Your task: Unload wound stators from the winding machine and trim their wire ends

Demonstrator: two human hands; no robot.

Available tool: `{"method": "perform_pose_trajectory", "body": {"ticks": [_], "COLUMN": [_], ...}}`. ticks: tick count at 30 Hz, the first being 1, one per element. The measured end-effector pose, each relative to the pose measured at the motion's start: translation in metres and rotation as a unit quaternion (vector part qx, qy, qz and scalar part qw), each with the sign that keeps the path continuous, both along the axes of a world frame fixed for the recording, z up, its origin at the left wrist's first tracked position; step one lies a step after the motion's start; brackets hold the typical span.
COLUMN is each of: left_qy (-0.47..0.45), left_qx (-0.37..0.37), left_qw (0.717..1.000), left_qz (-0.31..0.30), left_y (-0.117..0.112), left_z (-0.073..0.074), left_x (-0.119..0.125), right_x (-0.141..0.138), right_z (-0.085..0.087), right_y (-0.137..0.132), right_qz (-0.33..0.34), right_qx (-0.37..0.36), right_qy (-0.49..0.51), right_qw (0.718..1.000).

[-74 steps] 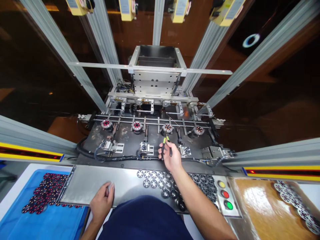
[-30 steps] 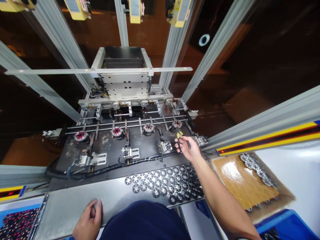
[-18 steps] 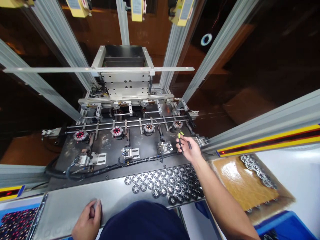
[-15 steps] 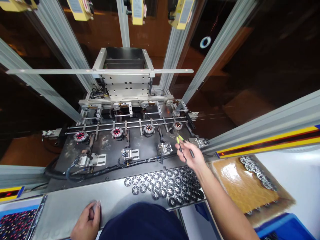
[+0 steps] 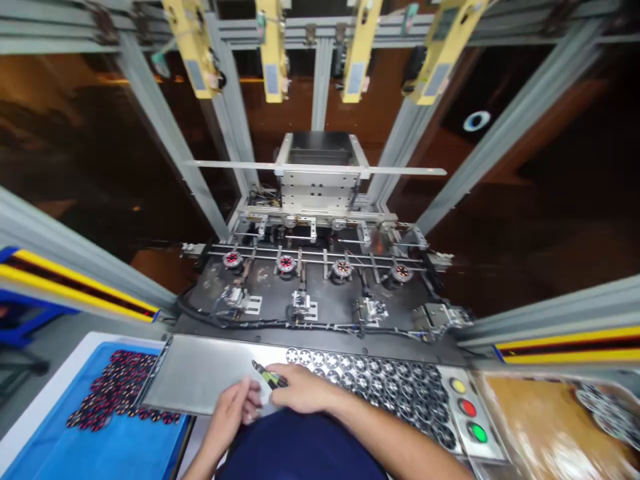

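Note:
My right hand [image 5: 300,390] lies on the steel shelf [image 5: 200,373] at the machine's front, closed round small pliers [image 5: 267,375] with yellow-green and black handles, the tip pointing left. My left hand [image 5: 235,410] is right beside it, fingers curled and touching the right hand; what it holds, if anything, is hidden. Several round silver stator discs [image 5: 380,377] lie in rows on the shelf to the right of my hands. Farther back, four wound stators [image 5: 343,269] sit on fixtures on the dark machine bed.
A blue tray [image 5: 100,433] with several red-wound stators stands at the left. Yellow, red and green buttons [image 5: 467,408] sit at the shelf's right end. A brown board [image 5: 550,427] with more discs lies at the far right. Aluminium frame posts [image 5: 165,140] surround the machine.
My right hand has drawn back from the rightmost fixture to the shelf with the pliers, meeting my left hand. The camera has swung left and tilted up.

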State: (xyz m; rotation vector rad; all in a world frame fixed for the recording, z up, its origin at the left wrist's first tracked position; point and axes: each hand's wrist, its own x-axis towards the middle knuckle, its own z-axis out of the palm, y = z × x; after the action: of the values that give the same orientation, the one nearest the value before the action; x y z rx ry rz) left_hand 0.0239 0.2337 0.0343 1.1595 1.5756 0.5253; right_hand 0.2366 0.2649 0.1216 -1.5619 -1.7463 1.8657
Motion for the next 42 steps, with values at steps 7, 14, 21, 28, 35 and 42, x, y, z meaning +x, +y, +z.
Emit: {"method": "perform_pose_trajectory", "body": {"ticks": [7,14,21,28,35,42], "left_qy": [-0.058,0.066,0.245,0.364,0.425,0.449], "left_qx": [-0.020,0.147,0.288,0.420,0.414,0.357], "left_qw": [0.998,0.985,0.921,0.816,0.749,0.742], "left_qz": [-0.021,-0.058,-0.091,-0.156,-0.294,-0.348], "left_y": [-0.012,-0.015,0.004,0.156,0.285,0.315], "left_z": [-0.002,-0.006,0.025,0.125,0.136,0.105], "left_x": [0.002,-0.001,-0.037,-0.084,-0.039,-0.032], "right_x": [-0.056,-0.049,0.025,0.088,0.083,0.075], "right_z": [-0.024,-0.015,0.045,0.088,0.054,0.010], "right_y": [-0.006,-0.007,0.013,0.112,0.202,0.228], "right_qz": [0.095,0.193,0.247,0.212,0.201,0.183], "right_qx": [0.088,0.158,0.296,0.464,0.526,0.536], "right_qy": [-0.190,-0.278,-0.248,-0.294,-0.287,-0.265], "right_qw": [0.973,0.927,0.889,0.808,0.775,0.780]}}
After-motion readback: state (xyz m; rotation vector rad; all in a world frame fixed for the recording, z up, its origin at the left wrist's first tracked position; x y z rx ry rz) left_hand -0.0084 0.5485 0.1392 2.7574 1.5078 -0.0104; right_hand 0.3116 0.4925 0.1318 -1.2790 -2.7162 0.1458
